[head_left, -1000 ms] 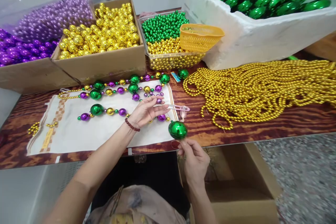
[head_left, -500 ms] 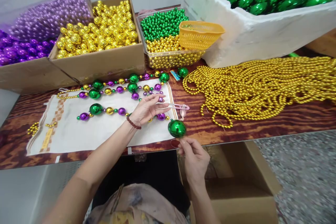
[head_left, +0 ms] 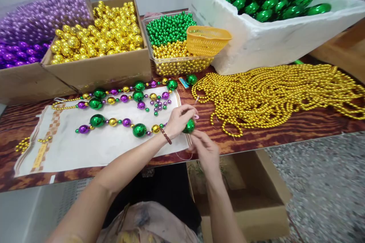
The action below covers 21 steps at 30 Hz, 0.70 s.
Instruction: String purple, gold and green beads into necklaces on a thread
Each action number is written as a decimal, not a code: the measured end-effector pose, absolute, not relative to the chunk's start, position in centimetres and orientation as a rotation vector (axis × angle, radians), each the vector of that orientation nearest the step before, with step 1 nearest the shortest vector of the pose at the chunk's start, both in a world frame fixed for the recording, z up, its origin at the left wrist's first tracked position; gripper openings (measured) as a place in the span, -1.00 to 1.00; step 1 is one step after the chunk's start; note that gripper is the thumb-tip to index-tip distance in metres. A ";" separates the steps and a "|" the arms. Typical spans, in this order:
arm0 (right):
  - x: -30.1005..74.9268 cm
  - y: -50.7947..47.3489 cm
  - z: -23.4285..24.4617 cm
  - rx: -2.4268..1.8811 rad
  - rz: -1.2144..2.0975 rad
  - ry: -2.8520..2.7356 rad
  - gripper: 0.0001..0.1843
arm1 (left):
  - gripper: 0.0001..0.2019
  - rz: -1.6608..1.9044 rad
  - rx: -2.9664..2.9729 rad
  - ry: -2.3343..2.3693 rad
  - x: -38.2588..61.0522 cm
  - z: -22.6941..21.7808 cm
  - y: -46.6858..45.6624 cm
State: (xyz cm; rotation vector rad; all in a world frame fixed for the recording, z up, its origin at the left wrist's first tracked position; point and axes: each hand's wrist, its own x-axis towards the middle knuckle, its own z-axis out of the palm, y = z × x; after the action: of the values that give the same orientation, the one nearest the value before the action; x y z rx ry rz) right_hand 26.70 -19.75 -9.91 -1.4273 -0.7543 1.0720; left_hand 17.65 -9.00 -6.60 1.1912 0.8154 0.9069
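Note:
A large green bead is between my hands at the right edge of the white towel. My left hand, with a brown bracelet, is closed just left of the bead; a small pink-handled tool, like thread snips, shows partly beyond its fingers. My right hand pinches at the bead's lower side, and a thin clear thread loops down beside it. A strand of green, purple and gold beads leads across the towel toward my left hand. Its end is hidden there.
Two more bead strands and loose small beads lie on the towel. Behind stand a carton of gold beads, a clear tub with an orange basket, and a foam box. Gold bead chains lie right.
My left hand has moved right and closed in beside the green bead; the pink-handled tool is now mostly hidden. The bead has come up slightly, with my right hand still at its underside.

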 end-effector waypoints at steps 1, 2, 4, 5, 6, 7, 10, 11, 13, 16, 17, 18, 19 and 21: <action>27.5 -19.7 -9.7 -1.425 0.999 -0.720 -0.61 | -0.82 0.828 1.369 0.786 17.8 -6.3 -8.9; 28.4 -19.5 -9.5 -1.409 0.936 -0.686 -0.59 | -0.82 0.726 1.552 0.754 17.8 -5.9 -8.9; 29.9 -19.1 -9.2 -1.350 0.882 -0.647 -0.60 | -0.80 0.494 1.858 0.701 17.9 -4.9 -9.2; 30.5 -18.8 -9.0 -1.316 0.862 -0.627 -0.63 | -0.80 0.390 1.962 0.697 18.0 -4.5 -9.5; 31.1 -18.6 -8.8 -1.285 0.825 -0.590 -0.66 | -0.79 0.299 2.035 0.710 18.0 -4.2 -9.7; 31.7 -18.4 -8.6 -1.257 0.774 -0.534 -0.68 | -0.78 0.229 2.081 0.727 18.0 -4.0 -9.9; 32.5 -18.5 -8.3 -1.184 0.677 -0.346 -0.62 | -0.77 0.141 2.126 0.726 18.1 -3.8 -9.9; 32.5 -18.6 -8.2 -1.175 0.720 -0.320 -0.59 | -0.76 0.138 2.118 0.699 18.1 -3.9 -9.8; 31.9 -18.9 -8.1 -1.187 0.854 -0.348 -0.53 | -0.76 0.149 2.091 0.633 18.2 -3.9 -9.5; 31.1 -19.3 -7.9 -1.205 0.924 -0.397 -0.51 | -0.75 0.107 2.150 0.586 18.3 -3.9 -9.3; 31.3 -19.4 -7.8 -1.206 0.900 -0.372 -0.50 | -0.75 0.072 2.211 0.595 18.2 -4.0 -9.3; 31.8 -19.5 -7.6 -1.207 0.863 -0.332 -0.50 | -0.76 0.035 2.293 0.616 18.1 -4.1 -9.3; 32.6 -19.6 -7.3 -1.206 0.822 -0.287 -0.50 | -0.76 0.001 2.387 0.643 17.8 -4.3 -9.2; 35.0 -20.0 -6.8 -1.193 0.703 -0.225 -0.57 | -0.78 -0.031 2.583 0.683 17.1 -5.1 -8.9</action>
State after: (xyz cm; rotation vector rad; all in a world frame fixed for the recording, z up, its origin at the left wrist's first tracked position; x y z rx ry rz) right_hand 34.99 -19.99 -6.84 -1.1935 -0.2253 0.7030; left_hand 17.11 -8.95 -5.08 2.5828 0.6831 -0.0310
